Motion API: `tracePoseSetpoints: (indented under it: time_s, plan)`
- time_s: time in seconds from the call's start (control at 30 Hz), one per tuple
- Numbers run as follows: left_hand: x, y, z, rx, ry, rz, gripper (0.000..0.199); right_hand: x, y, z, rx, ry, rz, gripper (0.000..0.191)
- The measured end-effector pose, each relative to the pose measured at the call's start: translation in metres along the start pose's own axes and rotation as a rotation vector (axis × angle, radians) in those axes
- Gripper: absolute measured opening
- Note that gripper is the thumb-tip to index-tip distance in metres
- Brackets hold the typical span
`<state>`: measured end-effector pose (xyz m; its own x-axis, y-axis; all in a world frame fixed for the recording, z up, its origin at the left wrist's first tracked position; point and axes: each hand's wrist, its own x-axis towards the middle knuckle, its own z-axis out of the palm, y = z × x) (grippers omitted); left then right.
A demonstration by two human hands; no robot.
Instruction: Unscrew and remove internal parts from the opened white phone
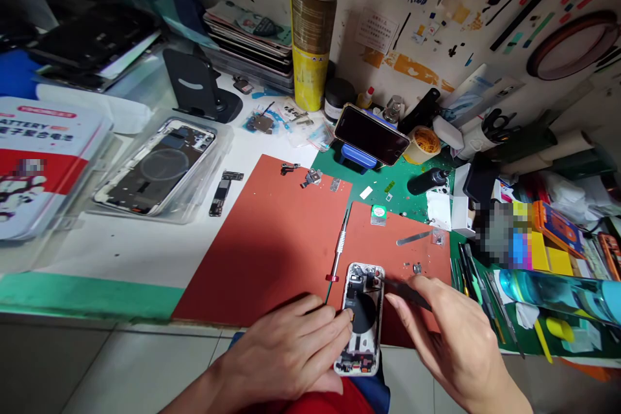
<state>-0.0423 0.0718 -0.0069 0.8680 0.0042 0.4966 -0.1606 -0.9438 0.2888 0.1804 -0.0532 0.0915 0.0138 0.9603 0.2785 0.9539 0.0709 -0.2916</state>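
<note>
1. Left hand [286,350]: fingers close and curled around the long edge of an opened phone rear housing [363,318], fingertips [348,314] resting on its inner face.
2. Housing: held at the near bench edge, upper end over a red silicone mat [262,239], lower end past the edge. Black round patch and small parts visible inside.
3. Right hand [456,336]: thumb and forefinger pinched narrow on a dark slim tool [408,294], tip just beside the housing's upper end.
4. On the mats: a screwdriver with a red band [339,251] lies just left of the housing; a flat steel pry blade [414,238] and small phone parts lie farther up.
5. Behind: a green work mat [383,184], a phone on a blue stand [371,134], and a tall yellow spray can [313,32] against the wall.
6. Left of the mats: a second phone housing in a clear tray [155,167] and a logic board [219,198].
7. Wall: spattered, with colored tape strips [548,0]. Tiled bench front [140,362] below.
</note>
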Motion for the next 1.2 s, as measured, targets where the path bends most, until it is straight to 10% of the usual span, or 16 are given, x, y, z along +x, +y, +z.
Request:
tracePoseSetpoints:
  time_s: [1.2]
  plan:
    - [0.000,-0.001,0.001,-0.012,0.004,0.010,0.048,0.002,-0.003,0.010,-0.095,0.123,0.026,0.027]
